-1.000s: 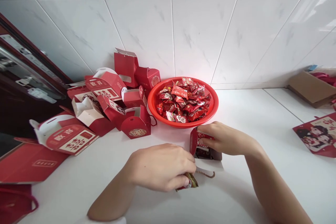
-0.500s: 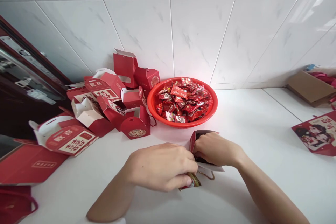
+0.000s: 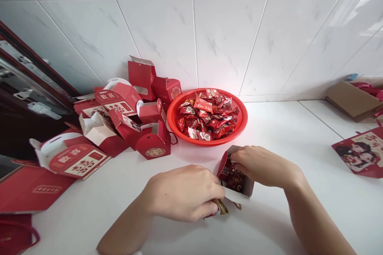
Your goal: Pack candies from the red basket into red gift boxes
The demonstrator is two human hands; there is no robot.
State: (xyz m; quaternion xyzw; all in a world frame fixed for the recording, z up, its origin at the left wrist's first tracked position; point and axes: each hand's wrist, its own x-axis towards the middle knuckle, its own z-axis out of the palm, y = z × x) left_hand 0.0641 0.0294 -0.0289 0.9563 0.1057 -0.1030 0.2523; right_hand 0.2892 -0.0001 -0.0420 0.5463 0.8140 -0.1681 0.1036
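- Two bare hands over a white countertop (image 3: 275, 127), both at one small red gift box (image 3: 223, 163), which stands open-topped in front of the red plastic colander (image 3: 206, 142).
- Left hand (image 3: 187, 193): fingers curled closed, thumb pressed in, pinching a wrapped packet with gold foil (image 3: 222, 207). Most of the packet is under the fingers; its print is unreadable. Knuckles sit against the near-left side of the box; can't tell if they grip it too.
- Right hand (image 3: 260, 163): half-curled, over the box's right rim, fingers dipping into the opening. Fingertips hidden, so can't tell whether it has hold of anything.
- Dark red wrapped sweets (image 3: 235, 181) visible inside the box; count blocked by the right hand. Pale near flap folded outward, partly covering a brown cord (image 3: 238, 206).
- Colander holds a heap of red and pink wrapped sweets (image 3: 206, 119); lower layers buried.
- Left: cluster of red gift boxes (image 3: 79, 163), overlapping, several open; rear ones partly blocked. Box at far left and red bag with rope handle (image 3: 14, 235) cut off by frame.
- Right: box printed with a couple (image 3: 359, 153) and cardboard carton (image 3: 353, 99), both cropped. Pink contents of carton can't be identified.
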